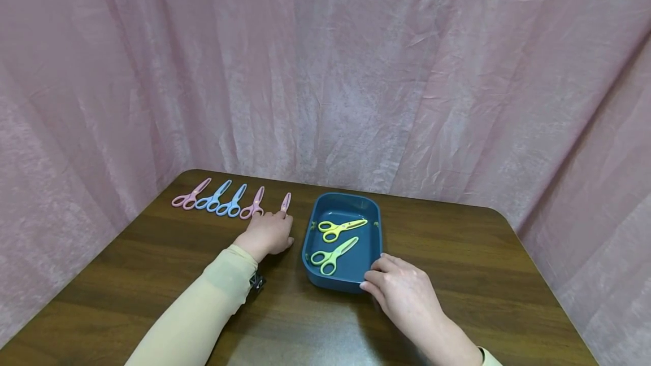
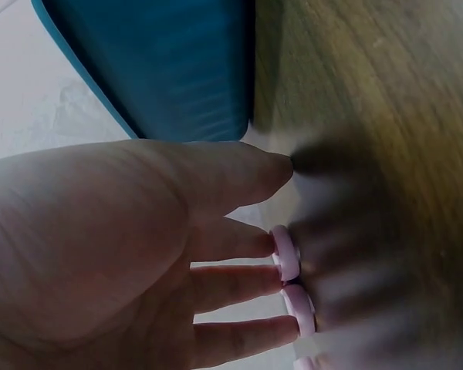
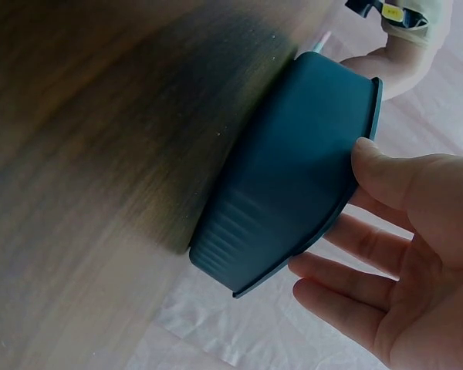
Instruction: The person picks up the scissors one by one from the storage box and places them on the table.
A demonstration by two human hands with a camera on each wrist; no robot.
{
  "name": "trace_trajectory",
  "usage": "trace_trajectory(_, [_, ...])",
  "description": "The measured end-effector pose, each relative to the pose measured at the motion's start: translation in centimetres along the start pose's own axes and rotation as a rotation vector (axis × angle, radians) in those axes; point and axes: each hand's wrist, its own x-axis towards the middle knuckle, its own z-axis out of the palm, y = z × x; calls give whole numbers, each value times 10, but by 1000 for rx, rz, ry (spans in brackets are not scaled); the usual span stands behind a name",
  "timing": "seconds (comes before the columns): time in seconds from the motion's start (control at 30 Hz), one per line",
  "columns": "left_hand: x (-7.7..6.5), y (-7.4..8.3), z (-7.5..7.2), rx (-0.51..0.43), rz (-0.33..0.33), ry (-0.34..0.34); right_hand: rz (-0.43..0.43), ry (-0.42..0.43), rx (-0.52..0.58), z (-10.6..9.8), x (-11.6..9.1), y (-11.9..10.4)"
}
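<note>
My left hand (image 1: 277, 220) lies flat on the table, its straight fingertips (image 2: 272, 245) touching the handle rings of a pink pair of scissors (image 1: 286, 201) (image 2: 287, 254). That pair ends a row of pink (image 1: 191, 194), blue (image 1: 214, 196), blue (image 1: 231, 202) and pink (image 1: 253, 204) scissors. A dark blue tray (image 1: 330, 285) (image 2: 162, 69) (image 3: 285, 177) holds a yellow pair (image 1: 341, 227) and a green pair (image 1: 333, 254). My right hand (image 1: 371, 275) (image 3: 332, 223) rests at the tray's near right corner, thumb on the rim, fingers relaxed beside the wall.
The brown wooden table (image 1: 458, 253) has rounded far corners and is closed in by a pink curtain (image 1: 356, 72) at the back and both sides. Bare tabletop lies right of the tray and along the near edge.
</note>
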Motion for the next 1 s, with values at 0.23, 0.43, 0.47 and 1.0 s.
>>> trace_trajectory(0.23, [2, -1, -2, 10, -10, -5, -4, 0, -1, 0, 0, 0])
trace_trajectory(0.43, [5, -2, -1, 9, -19, -6, 3, -8, 0, -1, 0, 0])
trace_trajectory(0.47, [6, -3, -1, 7, -21, -6, 2, -6, 0, -1, 0, 0])
trace_trajectory(1.0, [11, -7, 6, -8, -49, -20, -12, 6, -7, 1, 0, 0])
